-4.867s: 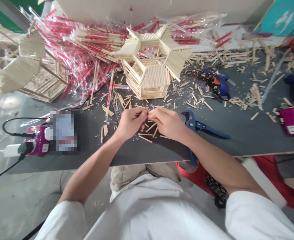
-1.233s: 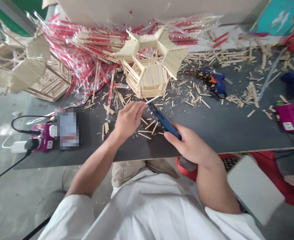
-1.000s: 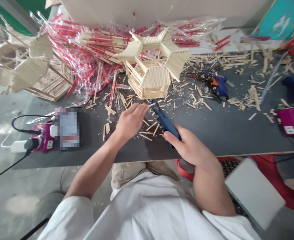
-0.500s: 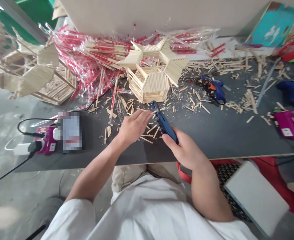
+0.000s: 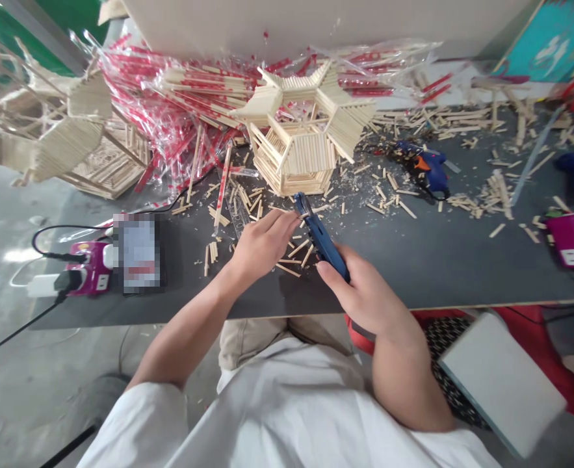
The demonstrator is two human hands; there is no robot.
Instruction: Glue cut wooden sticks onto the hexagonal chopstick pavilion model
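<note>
The right hand (image 5: 369, 296) is wrapped tight around the handles of the blue cutter (image 5: 322, 237), whose head points up the dark bench (image 5: 462, 260) toward the stick pavilion (image 5: 299, 153). The left hand (image 5: 262, 244) pinches a short stick (image 5: 300, 217) at the cutter's head, above loose offcuts (image 5: 291, 260). A glue gun (image 5: 430, 166) lies well apart.

Both bare forearms reach forward, converging; the left hand (image 5: 262, 244) pinches with fingertips, the right hand (image 5: 365, 296) has its grip curled closed.
</note>
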